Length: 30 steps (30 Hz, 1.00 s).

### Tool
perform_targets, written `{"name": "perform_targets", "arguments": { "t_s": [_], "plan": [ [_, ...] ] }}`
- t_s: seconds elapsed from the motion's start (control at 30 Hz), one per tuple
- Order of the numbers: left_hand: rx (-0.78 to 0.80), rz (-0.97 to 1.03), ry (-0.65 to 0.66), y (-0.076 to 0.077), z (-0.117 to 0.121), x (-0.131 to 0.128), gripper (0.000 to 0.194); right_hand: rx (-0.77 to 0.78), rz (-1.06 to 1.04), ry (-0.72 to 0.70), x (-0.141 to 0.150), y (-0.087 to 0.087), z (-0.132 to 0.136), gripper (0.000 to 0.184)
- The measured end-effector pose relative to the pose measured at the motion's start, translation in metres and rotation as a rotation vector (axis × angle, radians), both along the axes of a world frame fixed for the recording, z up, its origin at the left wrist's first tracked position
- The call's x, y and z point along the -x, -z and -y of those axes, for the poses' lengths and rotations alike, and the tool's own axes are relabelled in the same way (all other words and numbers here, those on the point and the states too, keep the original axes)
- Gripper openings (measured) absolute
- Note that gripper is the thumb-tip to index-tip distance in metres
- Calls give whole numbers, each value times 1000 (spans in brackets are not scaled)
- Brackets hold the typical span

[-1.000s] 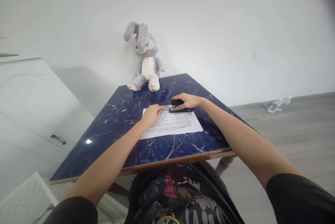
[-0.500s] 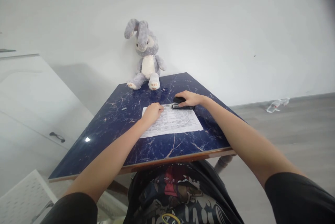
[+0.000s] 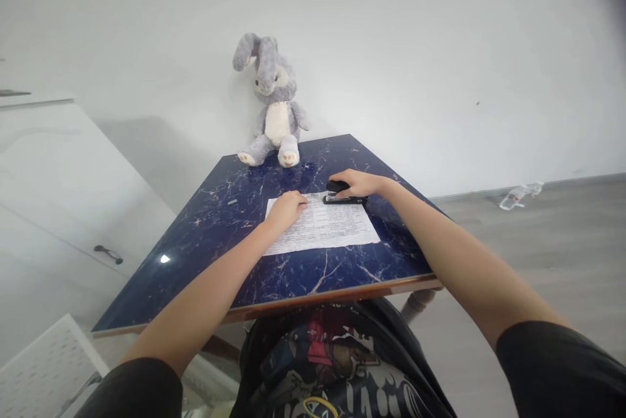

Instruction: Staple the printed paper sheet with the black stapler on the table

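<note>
A printed sheet of paper (image 3: 327,229) lies on the blue marbled table (image 3: 293,278). My left hand (image 3: 287,208) rests across its upper left part, thumb and fingers closed together on the paper near the far edge. My right hand (image 3: 359,183) is wrapped over a black stapler (image 3: 344,199). The stapler lies sideways along the sheet's far right edge, its front pointing left toward my left fingers, its upper arm raised off the base. Whether paper sits between its jaws I cannot tell. Its rear top is hidden under my hand.
A grey plush rabbit (image 3: 278,118) sits at the table's back against the wall. A small grey piece (image 3: 232,202) lies left of the paper. A white cabinet (image 3: 59,190) stands to the left; a clear plastic bottle (image 3: 518,196) lies on the floor at right.
My right hand and the stapler have shifted slightly to the right along the paper's far edge. The left hand stays almost in place on the paper.
</note>
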<state>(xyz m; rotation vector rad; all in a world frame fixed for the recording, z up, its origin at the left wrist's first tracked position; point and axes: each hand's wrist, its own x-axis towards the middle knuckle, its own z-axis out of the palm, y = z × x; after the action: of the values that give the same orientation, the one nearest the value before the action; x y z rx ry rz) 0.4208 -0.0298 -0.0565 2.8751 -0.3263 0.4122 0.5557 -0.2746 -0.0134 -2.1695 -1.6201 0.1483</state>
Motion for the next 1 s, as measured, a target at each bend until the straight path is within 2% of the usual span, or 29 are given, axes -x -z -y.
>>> {"name": "perform_targets", "arguments": {
  "t_s": [0.37,0.63,0.77,0.9,1.0],
  "plan": [
    [25,7,14,-6,2,5,20,12,-5,-10,-2,2,-1,31],
    [206,-19,261,-6,11,13,17,-5,31,-45,0,1,1,35],
    [158,-75,306,-6,19,20,37,-101,-13,-73,0,1,0,46],
    [33,-170,279,-4,20,24,72,-144,-17,-58,-2,4,-3,45],
    [-36,-245,293,0,16,24,84,-135,4,-60,-2,6,-5,46]
  ]
}}
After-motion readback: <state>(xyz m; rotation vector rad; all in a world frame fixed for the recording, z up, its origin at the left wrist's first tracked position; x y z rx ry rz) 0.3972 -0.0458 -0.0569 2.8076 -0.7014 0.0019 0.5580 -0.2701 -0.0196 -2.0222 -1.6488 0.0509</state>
